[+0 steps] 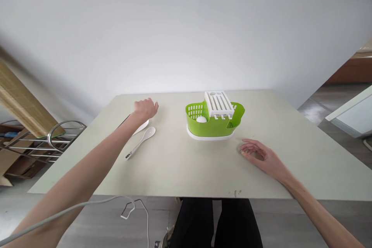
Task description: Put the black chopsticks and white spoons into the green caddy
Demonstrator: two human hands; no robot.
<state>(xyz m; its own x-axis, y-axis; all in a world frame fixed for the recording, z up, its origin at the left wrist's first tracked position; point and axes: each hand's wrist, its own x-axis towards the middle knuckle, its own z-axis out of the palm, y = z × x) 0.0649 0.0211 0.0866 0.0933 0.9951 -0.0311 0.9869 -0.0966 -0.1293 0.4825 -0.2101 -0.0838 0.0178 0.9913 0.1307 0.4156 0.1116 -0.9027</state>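
My left hand (pixel 146 109) is over the back left of the table, its fingers curled under and its back toward me. What it grips, if anything, is hidden. Below it lies a white spoon (pixel 142 127), partly covered by my forearm. Closer to me is a second white spoon (pixel 141 143) with a long handle. A thin dark edge (pixel 124 121) shows beside my forearm. My right hand (pixel 263 157) rests on the table with fingers loosely bent, thumb apart and nothing in it. It is nearest a green basket (pixel 215 127) topped by a white slotted rack (pixel 219 103).
A white rounded object (pixel 201 119) sits in the basket's left compartment, and a white base tray (pixel 210 138) is under it. A grey cable (pixel 72 207) crosses my left forearm. Left of the table (pixel 180 174) stand a metal rack (pixel 55 139) and a bamboo board (pixel 24 97).
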